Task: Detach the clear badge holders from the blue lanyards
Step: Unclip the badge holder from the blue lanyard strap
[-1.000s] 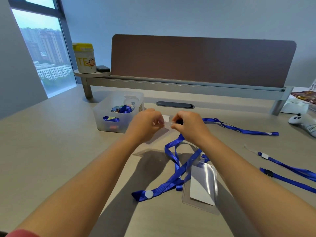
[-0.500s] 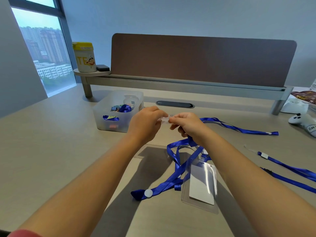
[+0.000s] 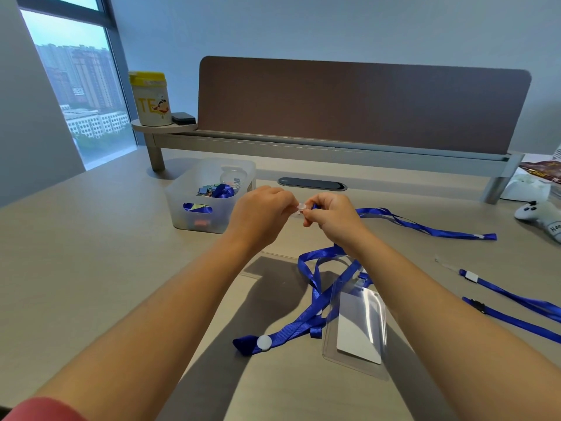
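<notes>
Clearly both hands, left [image 3: 261, 217] and right [image 3: 331, 215], pinch the lanyard's [image 3: 315, 302] small slippery clasp [image 3: 300, 208]; the flimsy holder [image 3: 356, 329] lies at 6 o'clock.

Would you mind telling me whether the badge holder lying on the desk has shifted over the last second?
No. The badge holder sits at the same spot relative to the white button on the lanyard beside it.

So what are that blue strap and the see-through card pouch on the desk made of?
The blue lanyard looks like woven fabric ribbon, probably polyester: slight sheen, and it folds limply. The badge holder looks like soft clear plastic, perhaps vinyl: glossy glare streaks, white card visible inside.
</notes>
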A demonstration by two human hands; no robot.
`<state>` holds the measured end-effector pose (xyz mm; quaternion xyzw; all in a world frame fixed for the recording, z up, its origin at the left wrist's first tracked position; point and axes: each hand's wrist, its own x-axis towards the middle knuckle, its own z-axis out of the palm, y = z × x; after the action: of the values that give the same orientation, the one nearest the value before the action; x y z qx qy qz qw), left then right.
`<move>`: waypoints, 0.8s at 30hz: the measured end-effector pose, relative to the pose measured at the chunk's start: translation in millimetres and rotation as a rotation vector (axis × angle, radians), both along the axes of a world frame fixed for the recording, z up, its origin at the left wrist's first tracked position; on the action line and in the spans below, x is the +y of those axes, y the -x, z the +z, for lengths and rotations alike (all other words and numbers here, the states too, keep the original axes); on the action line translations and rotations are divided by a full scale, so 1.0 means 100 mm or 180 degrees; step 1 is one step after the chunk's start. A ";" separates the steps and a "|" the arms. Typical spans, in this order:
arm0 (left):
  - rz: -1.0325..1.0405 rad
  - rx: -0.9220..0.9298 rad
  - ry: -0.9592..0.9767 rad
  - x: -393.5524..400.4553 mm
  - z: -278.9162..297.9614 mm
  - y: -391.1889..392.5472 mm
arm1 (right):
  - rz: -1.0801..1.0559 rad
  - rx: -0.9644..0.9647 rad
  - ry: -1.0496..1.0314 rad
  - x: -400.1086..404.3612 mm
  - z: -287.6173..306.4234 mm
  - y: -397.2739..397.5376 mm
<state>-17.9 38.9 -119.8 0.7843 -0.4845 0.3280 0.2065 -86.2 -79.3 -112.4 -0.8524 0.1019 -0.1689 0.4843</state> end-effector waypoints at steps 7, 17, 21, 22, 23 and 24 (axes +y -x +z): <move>0.0024 -0.0355 -0.0241 0.01 0.01 -0.04 | -0.0094 -0.0100 0.0249 0.03 -0.01 -0.05; 0.0055 -0.0357 -0.0029 -0.01 -0.03 -0.07 | -0.0110 -0.0153 -0.0029 0.09 0.05 -0.03; 0.0010 0.0701 0.0555 -0.08 0.00 0.00 | -0.0145 -0.0203 -0.0089 0.10 0.07 -0.04; 0.0035 0.0967 0.0681 -0.10 0.00 0.02 | -0.0171 -0.0234 -0.0075 0.11 0.07 -0.05; 0.0050 0.1183 0.0813 -0.12 0.00 0.03 | -0.0201 -0.0269 -0.0052 0.10 0.07 -0.06; 0.0050 0.1336 0.0937 -0.14 0.00 0.03 | -0.0239 -0.0311 -0.0018 0.10 0.07 -0.06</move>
<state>-21.0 24.9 -120.2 0.8004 -0.3720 0.2265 0.4119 -79.8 -69.0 -105.9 -0.8373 0.1106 -0.2280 0.4844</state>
